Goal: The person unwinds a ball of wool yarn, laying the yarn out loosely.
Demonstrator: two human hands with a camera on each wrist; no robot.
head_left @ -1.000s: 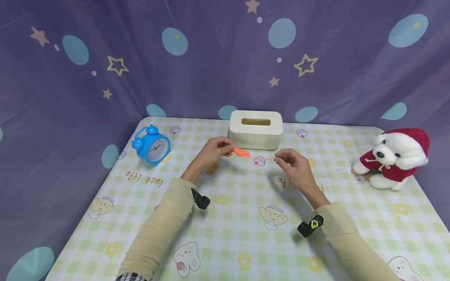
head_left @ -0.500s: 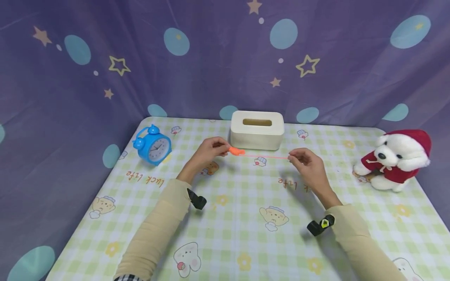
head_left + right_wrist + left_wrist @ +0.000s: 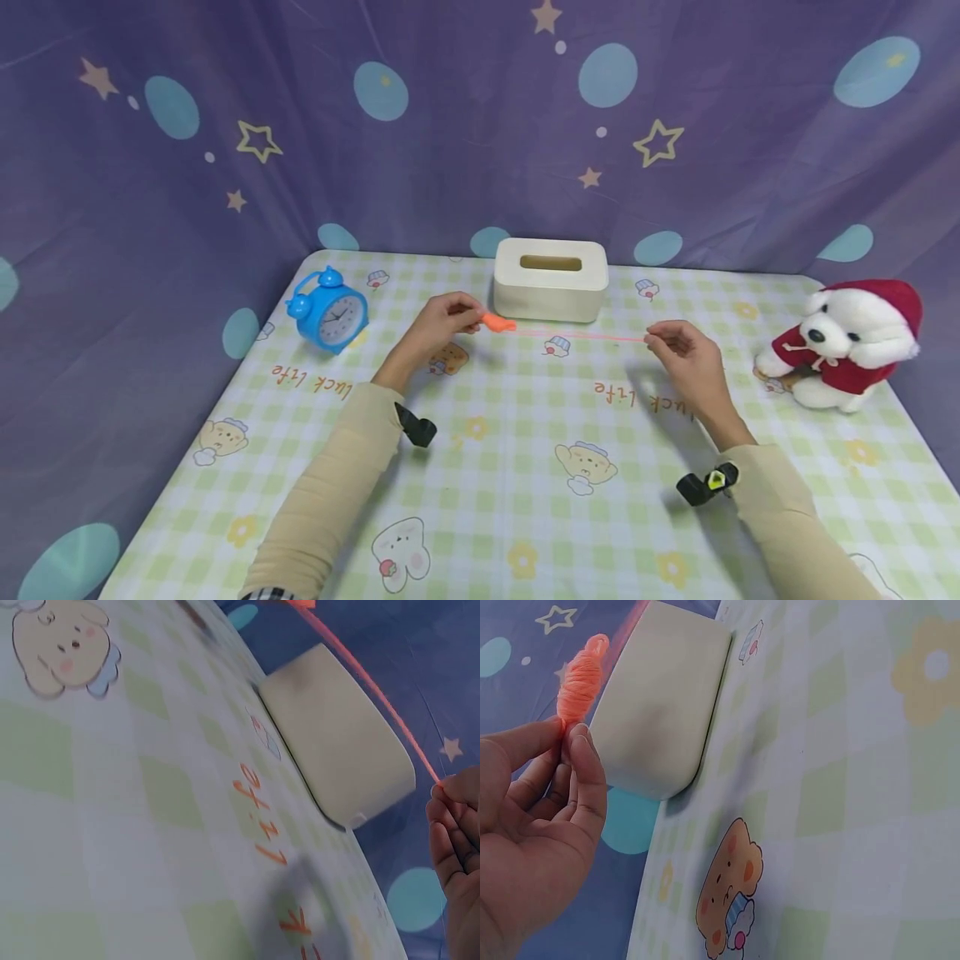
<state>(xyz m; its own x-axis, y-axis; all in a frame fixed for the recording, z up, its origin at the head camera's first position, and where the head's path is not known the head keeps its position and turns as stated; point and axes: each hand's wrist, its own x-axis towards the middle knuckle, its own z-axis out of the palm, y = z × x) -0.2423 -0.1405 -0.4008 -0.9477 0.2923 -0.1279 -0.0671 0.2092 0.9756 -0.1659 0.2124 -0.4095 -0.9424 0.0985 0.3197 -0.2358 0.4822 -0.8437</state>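
A small wound bundle of orange yarn [image 3: 580,682] points up from my left hand [image 3: 444,325], which pinches its lower end between thumb and fingers. From the bundle a thin strand of yarn [image 3: 371,684] runs nearly straight across to my right hand [image 3: 692,367]. There, thumb and forefinger pinch the strand's end, as the right wrist view shows. Both hands are held above the table, wide apart, with the strand stretched in front of the cream tissue box [image 3: 550,287].
On the checked tablecloth [image 3: 502,500], a blue alarm clock [image 3: 330,312] stands at the back left. A white plush dog [image 3: 843,342] in red clothes sits at the right. A purple curtain [image 3: 465,150] with stars hangs behind the table.
My right hand has moved to the right, pulling out a longer strand of yarn. My left hand has shifted slightly left with the bundle.
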